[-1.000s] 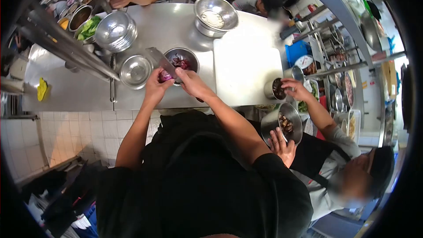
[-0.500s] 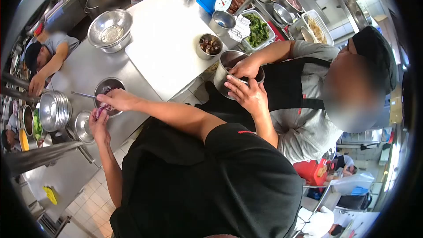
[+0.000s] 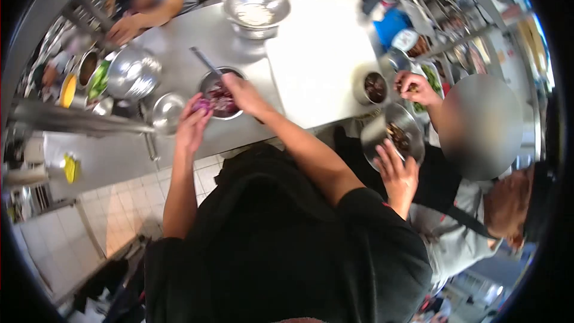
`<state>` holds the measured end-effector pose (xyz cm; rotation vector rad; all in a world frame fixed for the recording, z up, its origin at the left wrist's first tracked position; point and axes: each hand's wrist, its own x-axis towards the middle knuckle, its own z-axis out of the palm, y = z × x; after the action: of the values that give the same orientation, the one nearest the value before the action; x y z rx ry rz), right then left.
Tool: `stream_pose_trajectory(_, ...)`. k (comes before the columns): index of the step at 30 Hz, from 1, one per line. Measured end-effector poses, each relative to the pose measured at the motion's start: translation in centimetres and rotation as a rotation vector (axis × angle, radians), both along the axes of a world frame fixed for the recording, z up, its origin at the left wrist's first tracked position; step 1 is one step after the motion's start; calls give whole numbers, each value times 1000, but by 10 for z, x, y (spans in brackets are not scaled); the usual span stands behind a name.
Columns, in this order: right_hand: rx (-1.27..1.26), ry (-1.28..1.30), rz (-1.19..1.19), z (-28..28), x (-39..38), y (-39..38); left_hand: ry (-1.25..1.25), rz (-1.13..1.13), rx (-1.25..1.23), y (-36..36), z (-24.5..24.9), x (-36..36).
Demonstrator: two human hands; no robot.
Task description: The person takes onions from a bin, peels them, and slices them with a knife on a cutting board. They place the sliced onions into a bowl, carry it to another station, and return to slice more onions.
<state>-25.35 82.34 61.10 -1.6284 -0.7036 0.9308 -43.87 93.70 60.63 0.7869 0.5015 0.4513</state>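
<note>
My left hand (image 3: 191,128) has its fingers closed round a small red onion (image 3: 202,105), at the left rim of a metal bowl (image 3: 239,73). Purple onion pieces (image 3: 222,98) lie inside that bowl. Gripped in my right hand (image 3: 244,93) above the bowl is a knife (image 3: 206,61), its blade pointing up and left, away from the onion. Most of its handle is hidden by the hand. A smaller shiny metal bowl (image 3: 168,113) stands just left of my left hand.
A large white cutting board (image 3: 326,54) covers the counter's right side. Stacked bowls (image 3: 256,9) stand behind, more bowls (image 3: 134,72) at left. On the right a co-worker's hand (image 3: 397,173) steadies a pot (image 3: 376,134) of brown pieces. A metal post (image 3: 78,118) crosses at left.
The view has turned and shifted, so the counter appears more level. The co-worker's other hand has come out of the pot, holding brown pieces. I still hold the onion and the knife.
</note>
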Motion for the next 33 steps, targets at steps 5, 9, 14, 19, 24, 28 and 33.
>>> stream_pose_trajectory(5,-226,102,171,43,-11,-20,-23,6,-12,0,-13,5)
stream_pose_trajectory(9,9,-60,214,21,-27,-24,22,34,33,-8,-12,9)
stream_pose_trajectory(14,58,-148,198,29,-32,-28,125,29,171,-13,-6,15)
stream_pose_trajectory(19,-146,35,199,37,-17,-24,66,-53,195,-13,3,10)
stream_pose_trajectory(24,-212,92,170,44,-12,-23,6,-9,142,-18,8,10)
stream_pose_trajectory(28,-103,26,122,45,-24,-17,95,64,133,-12,-13,11)
stream_pose_trajectory(33,-249,16,51,29,-11,-12,247,115,204,-16,5,9)
